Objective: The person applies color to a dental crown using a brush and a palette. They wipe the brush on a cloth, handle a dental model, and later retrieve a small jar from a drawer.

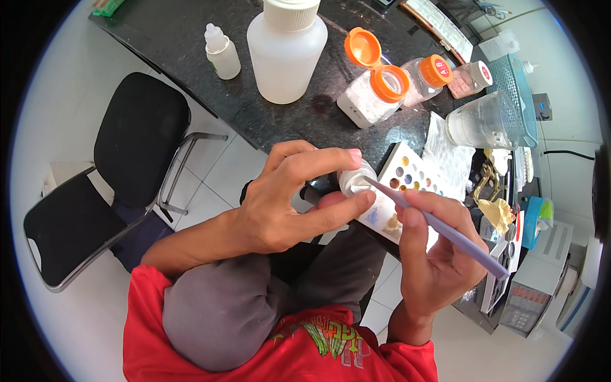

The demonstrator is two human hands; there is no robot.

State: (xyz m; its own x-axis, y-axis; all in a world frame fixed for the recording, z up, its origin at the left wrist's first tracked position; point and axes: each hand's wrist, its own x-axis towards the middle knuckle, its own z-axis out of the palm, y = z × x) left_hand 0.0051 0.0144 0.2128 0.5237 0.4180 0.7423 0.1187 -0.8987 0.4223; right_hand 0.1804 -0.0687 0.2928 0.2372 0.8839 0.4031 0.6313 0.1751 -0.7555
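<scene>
My left hand [273, 204] is closed around a small white jar [358, 178], its fingers on either side of it. My right hand [439, 254] grips a lilac spatula-like tool [455, 237] much like a pen. The tool's thin tip is at the mouth of the jar; whether it touches the contents cannot be made out. Just beyond the jar lies a white palette [386, 221] with several round wells of coloured paste. Smears of blue and brownish paste mark its near part, partly covered by my right hand.
On the black counter [184, 32] stand a dropper bottle [223, 58], a large translucent bottle [286, 57] and an orange-capped powder bottle [370, 99] with its lid up. Right of them are more powder bottles, a clear cup [482, 121], crumpled tissue [443, 153] and a teal basket [519, 95]. A black chair [143, 134] stands left.
</scene>
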